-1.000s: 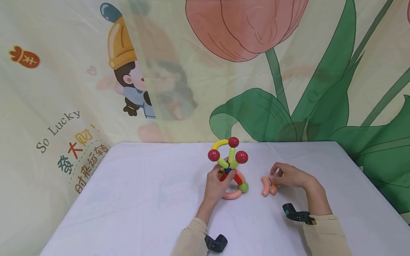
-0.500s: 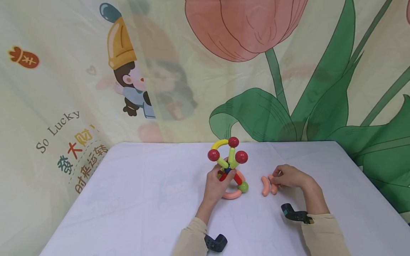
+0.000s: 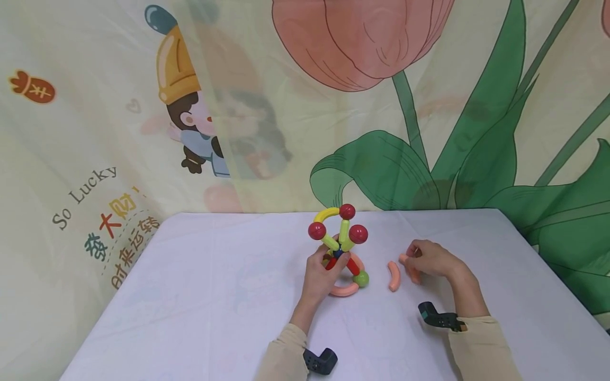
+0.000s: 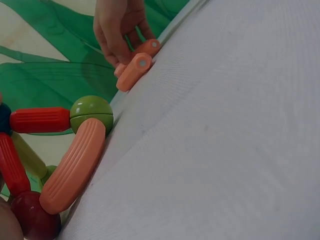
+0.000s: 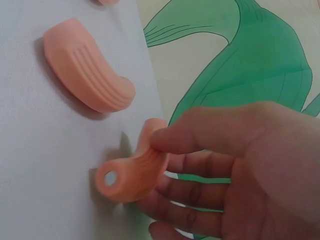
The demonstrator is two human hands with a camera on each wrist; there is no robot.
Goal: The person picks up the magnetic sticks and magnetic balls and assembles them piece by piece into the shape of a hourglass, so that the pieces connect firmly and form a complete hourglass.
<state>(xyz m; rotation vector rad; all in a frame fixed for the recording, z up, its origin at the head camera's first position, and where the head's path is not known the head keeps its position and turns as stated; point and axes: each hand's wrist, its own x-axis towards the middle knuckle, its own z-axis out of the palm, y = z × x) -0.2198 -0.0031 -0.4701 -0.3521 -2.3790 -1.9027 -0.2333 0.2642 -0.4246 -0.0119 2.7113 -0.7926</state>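
Observation:
A toy of rods and balls stands mid-table: three red balls, a yellow arc, yellow-green and red rods, a green ball and a pink curved base piece. My left hand grips its lower middle, fingers curled round the rods. To the right, my right hand pinches a pink curved piece, one end just off the cloth. A second pink curved piece lies loose beside it, apart from it.
The white tablecloth covers the table; its far edge meets a printed curtain with a tulip and cartoon figure. Black wrist-camera mounts sit on both sleeves.
My right hand has drawn one pink curved piece rightward, away from the other; a gap now shows between them. The left hand and the toy have not moved.

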